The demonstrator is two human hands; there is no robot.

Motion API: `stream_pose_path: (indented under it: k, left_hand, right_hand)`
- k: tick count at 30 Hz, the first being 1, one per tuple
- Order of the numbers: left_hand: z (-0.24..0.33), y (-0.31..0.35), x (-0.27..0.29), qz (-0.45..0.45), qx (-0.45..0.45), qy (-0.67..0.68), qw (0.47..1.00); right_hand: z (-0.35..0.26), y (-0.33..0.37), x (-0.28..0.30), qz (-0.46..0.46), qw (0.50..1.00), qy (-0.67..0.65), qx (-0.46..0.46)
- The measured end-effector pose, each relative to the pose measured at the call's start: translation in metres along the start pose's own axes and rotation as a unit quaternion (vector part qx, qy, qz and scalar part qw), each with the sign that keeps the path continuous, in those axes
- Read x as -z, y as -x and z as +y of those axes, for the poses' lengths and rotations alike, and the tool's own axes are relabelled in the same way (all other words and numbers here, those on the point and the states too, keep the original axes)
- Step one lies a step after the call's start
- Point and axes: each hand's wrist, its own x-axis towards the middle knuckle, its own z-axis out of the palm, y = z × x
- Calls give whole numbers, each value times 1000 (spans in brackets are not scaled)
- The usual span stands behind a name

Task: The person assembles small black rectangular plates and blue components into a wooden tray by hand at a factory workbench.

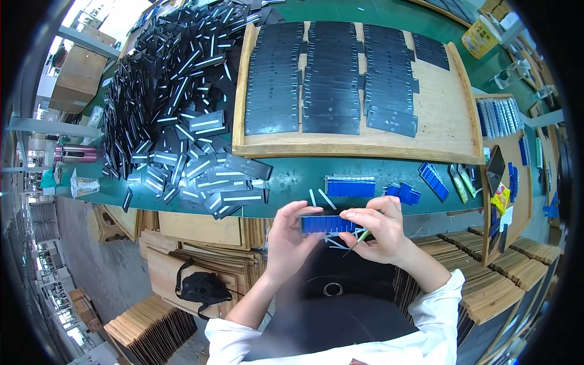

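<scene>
In front of my chest, just off the table's near edge, I hold a small blue segmented panel (pixel 322 224) that looks like a little solar panel. My left hand (pixel 287 236) grips its left end between thumb and fingers. My right hand (pixel 384 232) pinches the right end, and a thin green-handled tool (pixel 364 235) sticks out from the same fingers; its kind is hard to make out. Thin white strips (pixel 337 242) show just below the panel. More blue segmented pieces (pixel 351 187) lie on the green table (pixel 292 185) beyond my hands.
A wooden tray (pixel 359 149) holds rows of flat black plates (pixel 331 91). To its left spreads a big heap of black plates with white strips (pixel 176 85). Two green-handled tools (pixel 462 182) lie at right, near a wooden frame (pixel 529 201). Stacked boards (pixel 152 319) stand below.
</scene>
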Motion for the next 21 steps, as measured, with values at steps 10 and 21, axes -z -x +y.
stream_pose_path:
  k: [10,21]
  left_hand:
    - [1,-1,4,0,17,73,997]
    - [-1,-2,4,-3,11,99,995]
  right_hand:
    - [4,-3,-4,-6,999,-49,-2]
    - [2,-7,1,-9,999,-46,3]
